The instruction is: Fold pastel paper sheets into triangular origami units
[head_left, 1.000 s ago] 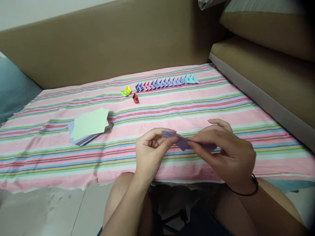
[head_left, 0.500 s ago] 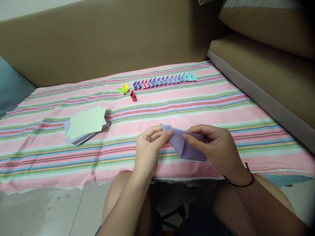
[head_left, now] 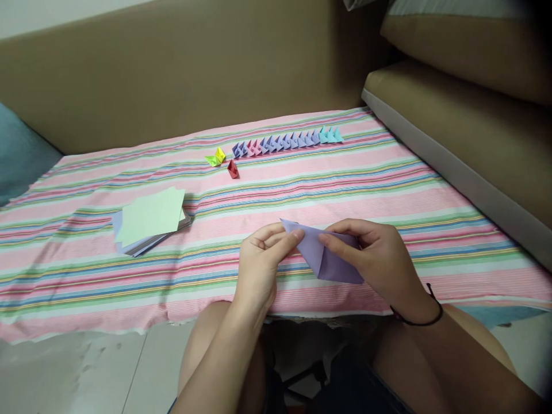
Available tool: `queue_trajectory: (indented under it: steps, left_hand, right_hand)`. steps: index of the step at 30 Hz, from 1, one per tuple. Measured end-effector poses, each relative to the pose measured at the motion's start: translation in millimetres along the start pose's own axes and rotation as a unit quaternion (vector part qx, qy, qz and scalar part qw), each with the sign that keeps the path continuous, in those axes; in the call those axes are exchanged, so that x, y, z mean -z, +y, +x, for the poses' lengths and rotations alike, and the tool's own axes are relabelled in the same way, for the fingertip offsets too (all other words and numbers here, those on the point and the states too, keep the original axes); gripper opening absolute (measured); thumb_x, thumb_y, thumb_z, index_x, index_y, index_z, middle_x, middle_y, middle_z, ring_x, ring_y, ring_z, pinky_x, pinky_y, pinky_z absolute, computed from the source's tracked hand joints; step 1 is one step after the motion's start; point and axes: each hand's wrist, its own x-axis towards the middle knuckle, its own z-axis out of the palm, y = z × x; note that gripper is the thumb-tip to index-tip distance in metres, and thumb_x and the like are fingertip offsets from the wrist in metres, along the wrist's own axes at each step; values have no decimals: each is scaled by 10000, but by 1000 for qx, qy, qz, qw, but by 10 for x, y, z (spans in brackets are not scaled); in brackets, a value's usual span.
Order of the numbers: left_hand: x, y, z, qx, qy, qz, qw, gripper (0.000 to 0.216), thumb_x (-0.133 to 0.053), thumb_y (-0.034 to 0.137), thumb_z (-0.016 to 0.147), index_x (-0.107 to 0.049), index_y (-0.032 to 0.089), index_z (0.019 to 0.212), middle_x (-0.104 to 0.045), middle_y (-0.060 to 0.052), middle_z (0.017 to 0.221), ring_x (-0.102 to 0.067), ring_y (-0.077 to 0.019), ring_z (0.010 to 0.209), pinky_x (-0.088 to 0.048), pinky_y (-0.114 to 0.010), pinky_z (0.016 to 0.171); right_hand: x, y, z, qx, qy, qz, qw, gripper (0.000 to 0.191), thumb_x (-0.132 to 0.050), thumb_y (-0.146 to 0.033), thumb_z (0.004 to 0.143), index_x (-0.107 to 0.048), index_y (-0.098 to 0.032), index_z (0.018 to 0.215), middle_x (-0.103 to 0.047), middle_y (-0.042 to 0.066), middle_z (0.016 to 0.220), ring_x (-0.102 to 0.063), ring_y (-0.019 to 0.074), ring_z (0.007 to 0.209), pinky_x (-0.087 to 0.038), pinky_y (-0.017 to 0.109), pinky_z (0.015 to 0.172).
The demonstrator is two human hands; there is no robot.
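A folded purple paper [head_left: 324, 257] is held just above the striped cloth [head_left: 388, 190] near its front edge. My left hand [head_left: 259, 267] pinches the paper's left tip between thumb and fingers. My right hand [head_left: 379, 259] grips its right part, thumb on top and fingers behind. A black band circles my right wrist.
A stack of paper sheets [head_left: 149, 218] with a pale green one on top lies to the left. At the back stands a row of small folded paper boats [head_left: 287, 141], with a yellow-green one [head_left: 215, 157] and a red one [head_left: 232, 168] beside it. Brown cushions [head_left: 466, 115] rise on the right.
The paper was edge-on and narrow a second ago; both hands have turned it so its broad purple face shows. The hands sit slightly lower and closer together.
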Motion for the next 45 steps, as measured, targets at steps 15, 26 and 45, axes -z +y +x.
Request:
queue_trajectory:
  steps: [15, 26, 45]
  left_hand:
    - [-11, -3, 4, -34, 34, -20, 999, 109, -769, 238, 644, -714, 153, 684, -703, -14, 686, -640, -107, 653, -530, -217, 670]
    - [-51, 33, 9, -14, 66, -10, 998, 161, -797, 252, 583, -716, 140, 665, -700, -23, 654, -649, -130, 648, -527, -250, 687]
    - [8, 31, 16, -63, 67, -7, 996, 125, -771, 261, 636, -707, 167, 686, -697, -1, 694, -641, -111, 682, -527, -243, 718]
  right_hand:
    - [-8, -8, -18, 70, 37, -67, 995, 60, -675, -287, 763, -685, -234, 735, -652, -9, 715, -607, 157, 692, -480, 275, 633]
    - [-9, 50, -8, 59, 25, -49, 997, 48, -679, -296, 757, -701, -254, 762, -694, -16, 767, -654, 162, 715, -522, 265, 645]
    - [4, 33, -3, 62, 18, -54, 996, 64, -664, -295, 770, -690, -238, 756, -667, -3, 746, -623, 164, 693, -495, 280, 621]
